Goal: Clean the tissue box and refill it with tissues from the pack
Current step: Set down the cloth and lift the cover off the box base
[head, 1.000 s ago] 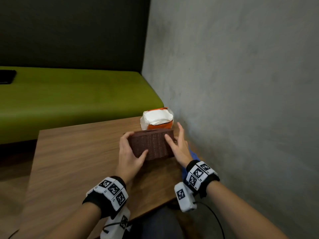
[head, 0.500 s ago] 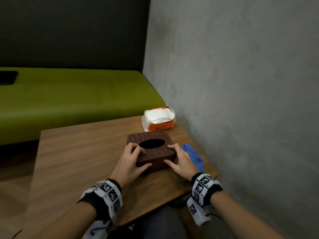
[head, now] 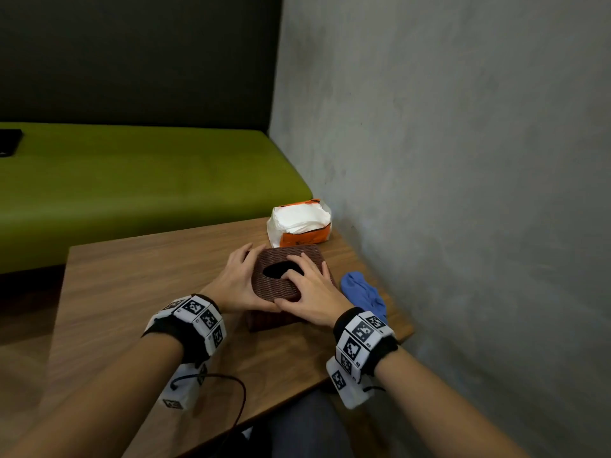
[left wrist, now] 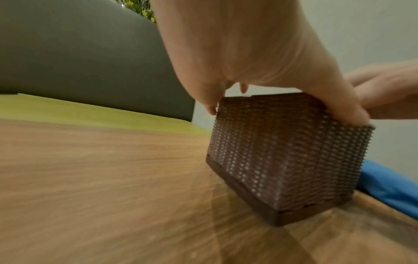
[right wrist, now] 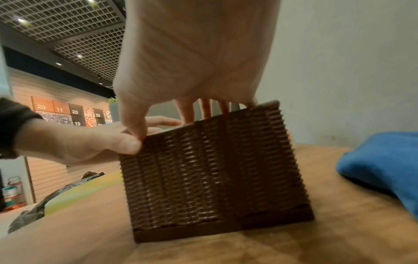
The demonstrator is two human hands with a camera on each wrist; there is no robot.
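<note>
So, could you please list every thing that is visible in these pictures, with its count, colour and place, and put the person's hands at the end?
tissue box: one, dark brown woven, on the table's right part, oval opening on top
tissue pack: one, orange and white, on the table behind the box, near the wall
cloth: one, blue, on the table between the box and the wall
table: one, brown wood
bench seat: one, green, behind the table
dark flat object: one, black, on the bench at far left, cut off
wall: grey, on the right
left hand: grips the box's left side
right hand: grips the box's top, near side
</note>
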